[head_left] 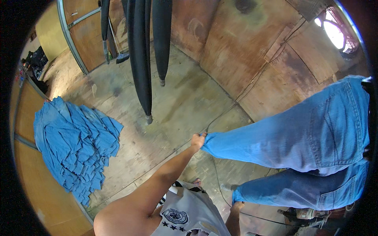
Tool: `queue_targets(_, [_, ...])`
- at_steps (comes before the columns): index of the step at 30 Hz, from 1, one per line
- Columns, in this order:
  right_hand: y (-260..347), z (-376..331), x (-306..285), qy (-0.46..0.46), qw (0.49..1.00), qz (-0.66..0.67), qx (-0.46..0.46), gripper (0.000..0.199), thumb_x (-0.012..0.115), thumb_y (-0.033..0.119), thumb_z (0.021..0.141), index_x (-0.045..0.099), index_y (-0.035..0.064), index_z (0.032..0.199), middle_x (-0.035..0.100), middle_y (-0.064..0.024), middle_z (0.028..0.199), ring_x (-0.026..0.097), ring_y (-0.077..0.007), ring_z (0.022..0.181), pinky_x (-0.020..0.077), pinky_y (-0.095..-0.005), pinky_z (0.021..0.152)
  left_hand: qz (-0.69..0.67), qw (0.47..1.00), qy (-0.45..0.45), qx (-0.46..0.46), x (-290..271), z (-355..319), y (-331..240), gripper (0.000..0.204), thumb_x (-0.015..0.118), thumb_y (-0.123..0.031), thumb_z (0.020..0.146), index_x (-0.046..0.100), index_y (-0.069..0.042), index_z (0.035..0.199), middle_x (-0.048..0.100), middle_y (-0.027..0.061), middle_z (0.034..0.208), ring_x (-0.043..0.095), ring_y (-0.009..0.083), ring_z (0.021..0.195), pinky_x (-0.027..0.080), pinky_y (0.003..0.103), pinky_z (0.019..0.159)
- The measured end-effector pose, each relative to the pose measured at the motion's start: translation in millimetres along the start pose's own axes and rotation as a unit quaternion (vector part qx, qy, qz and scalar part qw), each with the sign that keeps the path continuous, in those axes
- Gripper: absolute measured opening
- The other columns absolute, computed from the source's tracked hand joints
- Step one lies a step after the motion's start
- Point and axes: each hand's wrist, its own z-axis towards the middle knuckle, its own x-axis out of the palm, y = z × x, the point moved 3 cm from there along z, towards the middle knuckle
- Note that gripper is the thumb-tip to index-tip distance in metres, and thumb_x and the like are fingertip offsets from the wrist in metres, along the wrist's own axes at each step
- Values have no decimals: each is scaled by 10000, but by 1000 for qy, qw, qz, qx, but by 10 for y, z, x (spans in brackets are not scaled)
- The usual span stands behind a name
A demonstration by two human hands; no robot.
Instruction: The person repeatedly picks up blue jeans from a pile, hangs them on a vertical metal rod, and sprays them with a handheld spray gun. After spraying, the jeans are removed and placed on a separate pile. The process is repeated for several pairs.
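- Left hand (197, 141): arm stretched out forward, fingers clamped on the hem of the upper leg of a pair of blue jeans (315, 129).
- Right hand (237, 205): low, near the bottom edge, at the hem of the lower jeans leg. Fingers seem closed on the cloth, but the hand is small and partly hidden, so cannot tell for sure.
- Jeans: spread in the air to the right, waistband end at the far right rim, both legs running left toward the hands. Upper leg is lighter blue, lower leg darker and looks wet.
- Waistband end sits on some fixture at the right edge; cut off by the rim, cannot tell what kind.
- Pile of blue denim pieces (75, 141): stacked at left, well apart from the hands, on a raised wooden surface.
- Black tubes (141, 55): several hang from above at top centre, ends clear of the floor.
- Concrete floor (173, 98): stained, a thin cable (236, 103) runs across it below the jeans.
- Rusty wall panels (252, 47): behind, bright opening (334, 33) at top right.
- Person's white printed shirt (189, 214) shows at bottom centre.
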Motion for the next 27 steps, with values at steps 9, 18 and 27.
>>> queue_targets(9, [-243, -519, -464, -100, 982, -142, 74, 386, 606, 255, 921, 643, 58, 1251, 659, -94, 1244, 623, -247, 1048, 490, -387, 904, 178, 966, 187, 26, -25, -399, 356, 637, 461, -517, 1008, 722, 64, 1009, 697, 299, 1033, 660, 464, 1035, 509, 503, 900])
queue_targets(18, [-97, -564, -344, -89, 986, -119, 76, 384, 564, 198, 911, 628, 17, 1244, 655, -104, 1204, 620, -250, 1021, 480, -390, 898, 151, 965, 213, 4, -145, -965, 810, 630, 455, -520, 1001, 727, 49, 1006, 690, 313, 1030, 666, 446, 1036, 504, 493, 920])
queue_targets(27, [-86, -903, -119, 23, 987, 18, -161, 350, 530, 83, 879, 609, -80, 1179, 654, -159, 1119, 607, -266, 969, 476, -406, 892, 54, 994, 71, -55, -737, -947, 939, 906, 512, -744, 884, 696, 127, 1051, 681, 341, 1083, 661, 391, 1118, 481, 439, 978])
